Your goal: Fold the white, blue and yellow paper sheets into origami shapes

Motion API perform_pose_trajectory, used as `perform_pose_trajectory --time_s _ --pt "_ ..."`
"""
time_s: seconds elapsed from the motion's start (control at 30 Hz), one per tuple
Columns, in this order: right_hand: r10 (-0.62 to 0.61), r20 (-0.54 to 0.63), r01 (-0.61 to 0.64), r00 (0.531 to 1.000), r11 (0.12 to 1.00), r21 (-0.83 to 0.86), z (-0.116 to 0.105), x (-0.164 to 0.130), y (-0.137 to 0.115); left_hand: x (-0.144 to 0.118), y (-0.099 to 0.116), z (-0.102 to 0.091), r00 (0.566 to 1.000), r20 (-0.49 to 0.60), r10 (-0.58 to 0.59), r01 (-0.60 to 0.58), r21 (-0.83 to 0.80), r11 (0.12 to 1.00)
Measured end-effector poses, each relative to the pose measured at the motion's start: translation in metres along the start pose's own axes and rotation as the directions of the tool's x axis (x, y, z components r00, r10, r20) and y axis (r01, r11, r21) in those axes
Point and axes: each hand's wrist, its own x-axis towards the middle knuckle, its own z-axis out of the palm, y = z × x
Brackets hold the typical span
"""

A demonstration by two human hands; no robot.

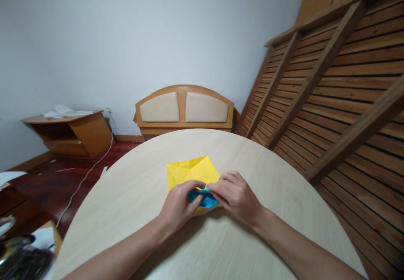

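A creased yellow paper sheet (192, 170) lies on the round pale wooden table (284, 212), a little beyond the middle. At its near edge sits a small folded blue paper piece (203, 199). My left hand (178, 206) pinches the blue piece from the left with thumb and fingers. My right hand (235, 196) presses on it from the right, fingers curled over the yellow sheet's corner. Most of the blue piece is hidden between the two hands.
A slatted wooden bed frame (341, 78) leans against the wall on the right. A padded headboard (184, 109) stands behind the table. A low wooden shelf (72, 130) with papers is at the left, a white cable (88, 173) on the dark floor.
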Motion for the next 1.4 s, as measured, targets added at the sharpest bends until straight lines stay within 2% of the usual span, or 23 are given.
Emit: perform_pose_trajectory --time_s 0.1,0.17,0.33,0.43,0.53,0.63,0.77,1.0,1.23,1.4 --pt "0.031 0.021 -0.033 0.999 0.997 0.071 0.006 -0.001 -0.004 -0.001 0.002 0.000 0.997 0.041 0.066 -0.066 0.003 0.998" --pt "0.096 0.020 -0.098 0.995 0.984 0.147 0.011 -0.002 -0.006 -0.002 0.001 0.001 0.998 0.033 0.059 -0.060 0.029 0.998" --pt "0.324 0.077 -0.332 0.943 0.892 0.307 0.016 -0.006 -0.008 0.000 0.003 -0.001 0.994 -0.106 -0.032 0.035 0.026 0.999" --pt "0.386 0.120 -0.403 0.915 0.849 0.340 0.019 -0.010 -0.006 0.002 0.003 -0.003 0.980 -0.176 -0.095 0.086 -0.058 0.995" --pt "0.345 0.055 -0.340 0.937 0.863 0.372 0.021 -0.012 -0.003 0.004 0.001 -0.004 0.956 -0.240 -0.170 0.135 -0.158 0.978" --pt "0.268 0.021 -0.260 0.963 0.909 0.326 0.018 -0.011 -0.002 0.006 -0.001 -0.005 0.938 -0.269 -0.216 0.160 -0.215 0.963" --pt "0.201 0.042 -0.205 0.979 0.947 0.248 0.014 -0.008 -0.003 0.007 -0.001 -0.005 0.929 -0.267 -0.256 0.190 -0.249 0.950" --pt "0.029 -0.023 -0.026 0.999 0.992 0.121 0.009 -0.006 -0.005 0.010 -0.004 -0.004 0.914 -0.266 -0.306 0.218 -0.313 0.924" --pt "0.004 -0.067 0.002 0.998 0.996 0.094 0.009 -0.005 -0.003 0.011 -0.007 -0.004 0.911 -0.216 -0.352 0.251 -0.386 0.887" --pt "-0.017 -0.029 0.020 0.999 0.995 0.093 0.009 -0.005 -0.003 0.012 -0.007 -0.004 0.908 -0.213 -0.360 0.251 -0.412 0.876"
